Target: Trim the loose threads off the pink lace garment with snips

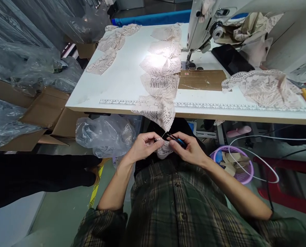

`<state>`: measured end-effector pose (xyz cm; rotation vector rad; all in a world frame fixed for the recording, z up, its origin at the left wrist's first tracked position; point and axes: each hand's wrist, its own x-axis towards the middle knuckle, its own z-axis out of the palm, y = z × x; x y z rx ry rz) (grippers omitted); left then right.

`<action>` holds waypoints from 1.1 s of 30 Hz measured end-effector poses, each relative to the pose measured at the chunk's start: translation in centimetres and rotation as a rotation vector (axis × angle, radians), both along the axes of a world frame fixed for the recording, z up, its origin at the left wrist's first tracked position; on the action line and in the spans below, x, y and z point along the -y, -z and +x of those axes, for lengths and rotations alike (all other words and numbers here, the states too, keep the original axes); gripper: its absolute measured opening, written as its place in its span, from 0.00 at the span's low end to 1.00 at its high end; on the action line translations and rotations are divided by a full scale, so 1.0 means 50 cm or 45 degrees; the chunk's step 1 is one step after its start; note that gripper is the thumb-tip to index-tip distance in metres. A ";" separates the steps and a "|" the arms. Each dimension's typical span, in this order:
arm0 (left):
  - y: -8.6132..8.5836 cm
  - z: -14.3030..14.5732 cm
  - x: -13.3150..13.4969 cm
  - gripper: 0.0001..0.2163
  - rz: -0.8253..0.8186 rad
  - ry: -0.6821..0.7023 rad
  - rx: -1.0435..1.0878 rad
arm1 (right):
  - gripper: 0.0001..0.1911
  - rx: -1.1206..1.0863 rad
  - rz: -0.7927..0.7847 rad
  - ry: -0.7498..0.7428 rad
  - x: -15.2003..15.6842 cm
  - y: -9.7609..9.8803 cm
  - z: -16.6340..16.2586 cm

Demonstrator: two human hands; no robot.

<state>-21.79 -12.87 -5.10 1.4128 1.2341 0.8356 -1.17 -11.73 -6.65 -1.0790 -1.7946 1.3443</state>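
Pinching lace (pixel 164 152) below the front edge of the worktop (pixel 117 80), the left hand (pixel 145 146) faces the right hand (pixel 190 150), its fingers closed around dark scissors (pixel 178 140) near an overhanging lace strip (pixel 161 84).

sewing machine (pixel 203 25): cut off at top | dark tool (pixel 180 141): part-hidden by right fingers (pixel 178 149)

I see purple basket (pixel 245 178) holding brown scraps (pixel 229 159); right of basket, red stool (pixel 288 201); across basket, white cable (pixel 273 137); left of basket, clear plastic bag (pixel 105 135); farther left, open cardboard box (pixel 47 107).
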 end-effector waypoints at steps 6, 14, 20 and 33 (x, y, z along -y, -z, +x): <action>-0.005 0.001 0.013 0.16 -0.183 -0.113 0.051 | 0.29 0.119 0.052 0.011 -0.021 0.019 -0.017; -0.001 0.009 0.014 0.12 -0.172 -0.189 0.118 | 0.23 0.174 0.096 0.135 -0.024 0.025 -0.032; -0.002 0.011 0.011 0.12 -0.213 -0.180 0.163 | 0.20 0.227 0.170 -0.009 -0.006 0.018 -0.029; -0.006 0.003 0.040 0.15 -0.243 -0.273 0.158 | 0.18 -0.227 -0.173 -0.121 0.027 0.056 -0.061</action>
